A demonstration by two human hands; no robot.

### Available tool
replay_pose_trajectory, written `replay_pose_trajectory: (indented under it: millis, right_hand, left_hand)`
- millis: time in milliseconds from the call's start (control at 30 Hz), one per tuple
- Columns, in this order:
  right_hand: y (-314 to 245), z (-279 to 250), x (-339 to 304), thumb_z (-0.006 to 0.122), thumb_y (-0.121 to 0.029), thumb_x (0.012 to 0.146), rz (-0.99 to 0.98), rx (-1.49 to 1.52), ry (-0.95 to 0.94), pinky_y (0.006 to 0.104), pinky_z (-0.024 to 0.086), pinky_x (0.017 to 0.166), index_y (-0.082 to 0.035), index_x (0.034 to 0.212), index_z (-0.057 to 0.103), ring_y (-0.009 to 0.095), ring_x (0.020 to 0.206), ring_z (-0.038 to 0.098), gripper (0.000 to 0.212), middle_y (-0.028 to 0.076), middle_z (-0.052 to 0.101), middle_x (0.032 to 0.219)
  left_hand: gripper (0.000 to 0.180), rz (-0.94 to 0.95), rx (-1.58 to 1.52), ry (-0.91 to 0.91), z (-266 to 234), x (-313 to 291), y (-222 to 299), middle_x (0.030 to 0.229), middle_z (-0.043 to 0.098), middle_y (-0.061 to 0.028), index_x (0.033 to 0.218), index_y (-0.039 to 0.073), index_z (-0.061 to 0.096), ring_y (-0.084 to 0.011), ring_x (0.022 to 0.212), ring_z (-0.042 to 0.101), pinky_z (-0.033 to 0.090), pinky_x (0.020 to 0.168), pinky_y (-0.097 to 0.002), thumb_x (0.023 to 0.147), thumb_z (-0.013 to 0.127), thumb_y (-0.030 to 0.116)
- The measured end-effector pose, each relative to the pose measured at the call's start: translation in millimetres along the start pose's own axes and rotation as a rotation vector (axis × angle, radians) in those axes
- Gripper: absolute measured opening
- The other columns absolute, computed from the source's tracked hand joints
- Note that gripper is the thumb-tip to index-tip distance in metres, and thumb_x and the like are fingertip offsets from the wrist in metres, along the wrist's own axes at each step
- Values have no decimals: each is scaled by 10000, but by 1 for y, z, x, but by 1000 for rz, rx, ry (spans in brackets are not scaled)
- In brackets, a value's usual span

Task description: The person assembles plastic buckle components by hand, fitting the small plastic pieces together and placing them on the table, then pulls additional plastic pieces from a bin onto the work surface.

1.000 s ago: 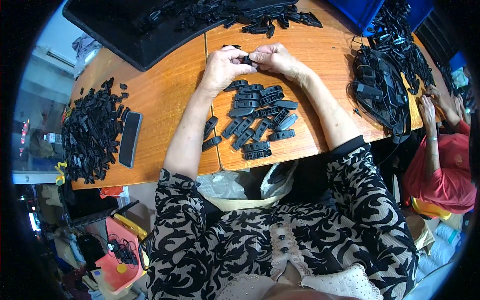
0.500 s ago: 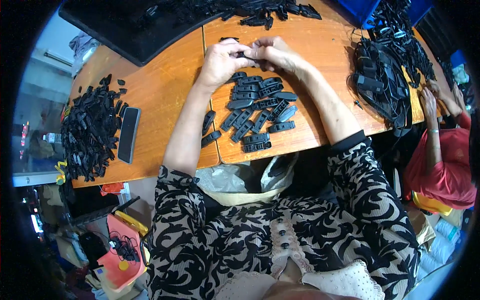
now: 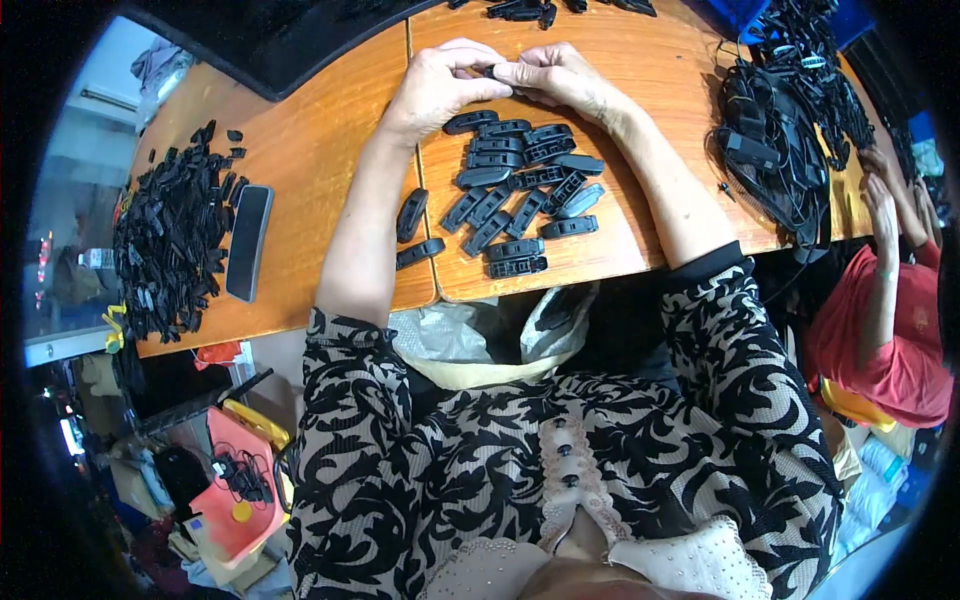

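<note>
Above the wooden table [image 3: 320, 200], my left hand [image 3: 445, 88] and my right hand [image 3: 563, 80] meet at the fingertips. Between them they pinch a small black plastic part [image 3: 488, 71], mostly covered by the fingers, so its exact shape is hard to make out. Just nearer to me lies a loose group of black oblong plastic pieces [image 3: 495, 160], some with their hollow, ribbed side up. Two more such pieces [image 3: 411, 215] rest beside my left forearm, close to the table's front edge.
On the left is a heap of small black parts [image 3: 175, 240], with a dark smartphone [image 3: 249, 243] next to it. A black tray [image 3: 280, 40] stands at the far left. Rightward lie a black bag with cables [image 3: 765, 150] and another person in red [image 3: 885, 330]. An open sack [image 3: 450, 340] hangs below the edge.
The whole view has shifted a little, with the hands and table parts sitting slightly differently in it. Both hands still pinch the small part together.
</note>
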State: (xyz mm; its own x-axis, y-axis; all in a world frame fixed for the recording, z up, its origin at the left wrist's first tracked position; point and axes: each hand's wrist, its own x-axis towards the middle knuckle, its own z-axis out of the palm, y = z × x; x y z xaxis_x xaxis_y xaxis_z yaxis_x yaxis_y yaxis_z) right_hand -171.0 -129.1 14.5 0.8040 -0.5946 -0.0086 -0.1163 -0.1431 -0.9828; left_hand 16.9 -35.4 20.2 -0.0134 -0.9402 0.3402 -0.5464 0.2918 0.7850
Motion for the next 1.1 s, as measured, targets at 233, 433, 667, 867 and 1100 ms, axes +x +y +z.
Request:
replay_pose_trajectory:
  millis: [233,433,667,867,1100]
  right_hand:
    - [13,19,1,659,-427,934,-38,176,278,194,348,454,-71,819,712,38,512,477,378,-8,622,670]
    - [27,21,0,617,-311,964,-62,156,476,244,436,503,-28,793,688,90,546,545,338,8,628,657]
    - [31,47,-15,575,-248,949,-192,-106,716,297,405,526,-12,721,635,95,560,481,333,6,568,594]
    - [10,91,-34,550,-260,936,-257,-208,814,344,430,564,3,740,614,144,556,496,334,120,548,582]
    - [8,110,-61,555,-231,933,-252,-171,923,352,381,542,11,704,542,133,562,401,333,92,430,560]
  left_hand:
    - [314,-144,-117,-114,-7,-10,-20,1013,726,-60,1049,74,745,-147,931,670,521,860,-280,765,813,190]
    - [193,-234,-275,141,17,-12,-4,953,721,-57,1001,3,732,-145,868,649,512,794,-279,895,692,159]
    - [187,-254,-330,195,25,-30,3,910,722,-51,977,2,737,-134,821,645,513,757,-269,892,693,162]
    - [240,-282,-361,310,8,-44,-16,776,690,-32,870,11,734,-124,704,607,482,657,-266,891,714,250]
    - [330,-253,-221,334,27,-55,10,725,669,-26,794,7,725,-112,661,583,457,607,-260,874,725,327]
